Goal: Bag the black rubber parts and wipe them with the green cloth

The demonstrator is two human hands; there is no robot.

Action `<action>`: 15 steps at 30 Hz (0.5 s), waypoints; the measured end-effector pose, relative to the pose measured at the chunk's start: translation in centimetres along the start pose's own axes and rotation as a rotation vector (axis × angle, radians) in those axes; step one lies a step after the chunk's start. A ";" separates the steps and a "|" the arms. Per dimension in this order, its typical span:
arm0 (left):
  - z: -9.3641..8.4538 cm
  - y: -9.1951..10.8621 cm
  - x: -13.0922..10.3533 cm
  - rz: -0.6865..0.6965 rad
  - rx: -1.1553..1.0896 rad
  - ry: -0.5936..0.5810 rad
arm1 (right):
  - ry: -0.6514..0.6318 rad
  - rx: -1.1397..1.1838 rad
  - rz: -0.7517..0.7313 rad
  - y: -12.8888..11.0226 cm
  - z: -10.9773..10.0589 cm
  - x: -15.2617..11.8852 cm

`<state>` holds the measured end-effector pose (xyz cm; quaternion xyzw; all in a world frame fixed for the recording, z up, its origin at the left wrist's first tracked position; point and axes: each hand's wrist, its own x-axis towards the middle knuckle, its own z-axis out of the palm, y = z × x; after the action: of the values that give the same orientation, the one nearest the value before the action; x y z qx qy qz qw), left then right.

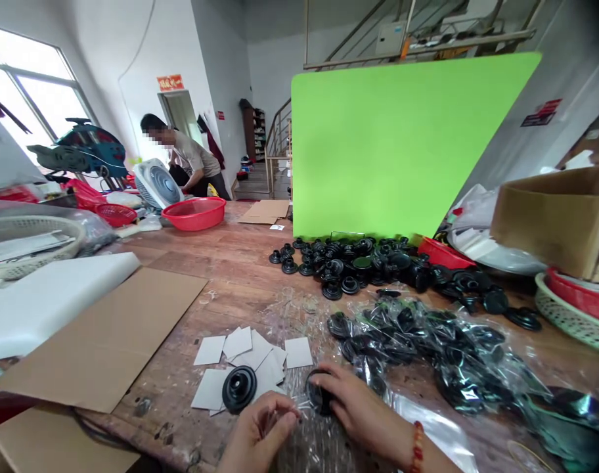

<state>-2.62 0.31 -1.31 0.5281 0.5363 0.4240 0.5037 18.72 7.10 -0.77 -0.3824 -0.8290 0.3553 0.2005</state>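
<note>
"Left hand (260, 430), down at the near edge: how far open?"

"Half curled, with thumb close to fingers. Cannot tell whether pinching any film."

"And right hand (358, 401), in red-and-amber bead bracelet (418, 447)?"

"Partly closed on a glossy round black disc (318, 394), just above crinkled clear plastic film (324, 447), to the right of the left hand."

"Around them, on the brown wood-grain table (240, 249)?"

"Overlapping square grey-white cards (253, 351), with a stepped round black piece (239, 389) lying on top. Off right, black parts in clear plastic bags (402, 341); behind those, a heap of bare black knobs (363, 263). At left, a flat brown cardboard sheet (117, 335) beside thick white foam (58, 295)."

"Farther off?"

"Behind the heap, a bright green upright panel (393, 144). Back left, a round red plastic basin (196, 215), a pale box-shaped fan (161, 184), and near it a bending person (196, 157) in light short sleeves. Beyond, pale walls (270, 46) and a bright window (38, 79)."
</note>
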 end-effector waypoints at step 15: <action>4.9 0.0 -0.2 0.477 0.208 0.163 | 0.289 0.400 0.459 -5.4 -2.4 -0.4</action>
<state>2.20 -0.26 -1.93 0.6526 0.4762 0.5144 0.2877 17.77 5.32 4.78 -0.5586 -0.5982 0.4890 0.3017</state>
